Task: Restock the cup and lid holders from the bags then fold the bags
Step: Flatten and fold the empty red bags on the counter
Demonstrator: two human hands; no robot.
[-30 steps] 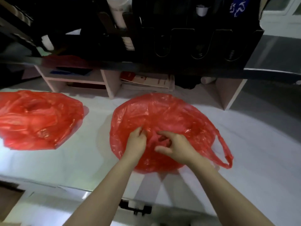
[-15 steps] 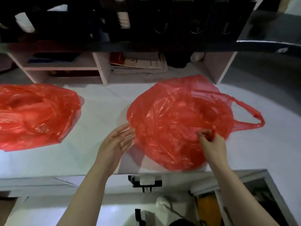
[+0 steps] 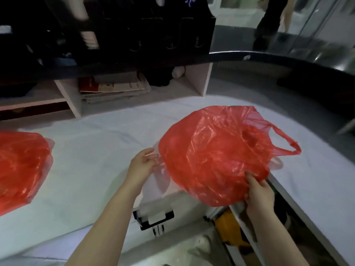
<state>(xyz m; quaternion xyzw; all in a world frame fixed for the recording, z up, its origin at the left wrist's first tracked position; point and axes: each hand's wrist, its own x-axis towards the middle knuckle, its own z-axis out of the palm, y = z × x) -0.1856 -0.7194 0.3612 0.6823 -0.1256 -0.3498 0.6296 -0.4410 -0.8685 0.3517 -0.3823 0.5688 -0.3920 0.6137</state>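
A red plastic bag lies puffed up at the front edge of the white counter, one handle loop sticking out to its right. My right hand pinches the bag's near right edge. My left hand is at the bag's left edge, fingers lightly curled against the thin pale plastic there; whether it grips is unclear. A second red bag lies flat on the counter at far left. Dark cup and lid holders stand on the black upper ledge, with a white cup stack in one slot.
Under the ledge, pale shelf cubbies hold stacked papers. A black clip hangs off the counter's front edge. Open shelving with a yellow item is below at right. A person's legs stand beyond the ledge.
The bag has been dragged right and toward the counter's front edge. My right hand shifted from its middle to its near right edge; my left hand let go and now lies at its left edge.
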